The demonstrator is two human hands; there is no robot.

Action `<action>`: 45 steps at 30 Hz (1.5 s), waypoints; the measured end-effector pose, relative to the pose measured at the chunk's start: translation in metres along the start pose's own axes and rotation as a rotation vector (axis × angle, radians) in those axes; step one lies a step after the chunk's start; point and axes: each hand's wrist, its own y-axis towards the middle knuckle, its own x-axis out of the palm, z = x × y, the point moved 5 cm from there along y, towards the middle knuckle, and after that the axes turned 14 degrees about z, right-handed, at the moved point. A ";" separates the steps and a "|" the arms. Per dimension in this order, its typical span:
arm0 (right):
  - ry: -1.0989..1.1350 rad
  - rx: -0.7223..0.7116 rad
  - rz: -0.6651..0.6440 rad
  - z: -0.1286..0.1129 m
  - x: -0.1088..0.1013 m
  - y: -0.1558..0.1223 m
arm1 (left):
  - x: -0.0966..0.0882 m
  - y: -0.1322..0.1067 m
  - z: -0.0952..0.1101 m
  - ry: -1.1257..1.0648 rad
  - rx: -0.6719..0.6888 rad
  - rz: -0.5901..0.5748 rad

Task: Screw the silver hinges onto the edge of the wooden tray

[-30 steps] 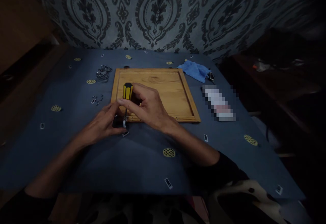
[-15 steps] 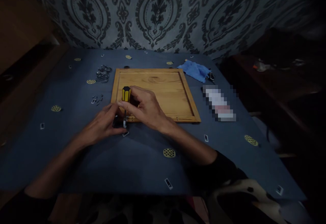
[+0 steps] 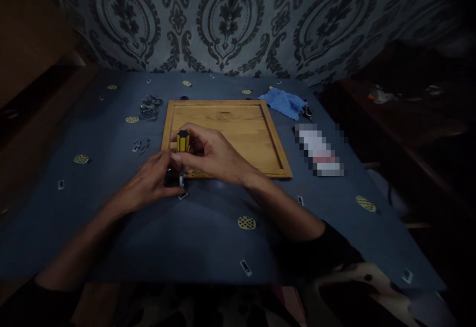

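A screwdriver with a yellow and black handle (image 3: 182, 141) stands upright over the front left corner of a framed wooden panel (image 3: 238, 143). The fingers of my right hand (image 3: 213, 153) are wrapped round that handle. Just below and to the left, my left hand (image 3: 152, 180) steadies a small shiny metal fitting (image 3: 182, 179) at the panel's front edge, thumb and fingers around it. The fitting's exact shape and the screwdriver's tip are mostly hidden by fingers. Small dark holes show along the front rail.
Loose screws (image 3: 142, 145) lie left of the panel. Behind them is a small heap of metal hardware (image 3: 149, 106). A blue cloth (image 3: 284, 102) rests at the back right, with a blurred-out flat item (image 3: 320, 151) nearer. A patterned blue cloth (image 3: 201, 252) covers the table.
My right hand has turned slightly about the screwdriver handle, its fingers shifting and the forearm lowering a little. My left hand and the fitting stay nearly in place.
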 end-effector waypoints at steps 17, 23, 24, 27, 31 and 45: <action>-0.149 -0.193 0.283 -0.007 -0.007 -0.002 | 0.000 0.000 0.002 -0.030 -0.068 -0.018; -0.204 -0.222 0.228 -0.003 -0.004 0.000 | -0.002 0.001 0.004 -0.028 -0.034 -0.013; -0.206 -0.230 0.229 -0.003 -0.004 0.000 | -0.002 0.001 0.004 -0.026 -0.032 -0.016; -0.189 -0.245 0.232 -0.002 -0.003 -0.001 | -0.002 0.001 0.004 -0.028 -0.034 -0.029; -0.185 -0.227 0.222 0.000 -0.003 0.000 | -0.001 0.000 0.001 -0.012 -0.022 -0.015; -0.055 -0.070 0.009 -0.002 -0.003 0.000 | -0.001 0.001 -0.001 0.012 -0.017 0.024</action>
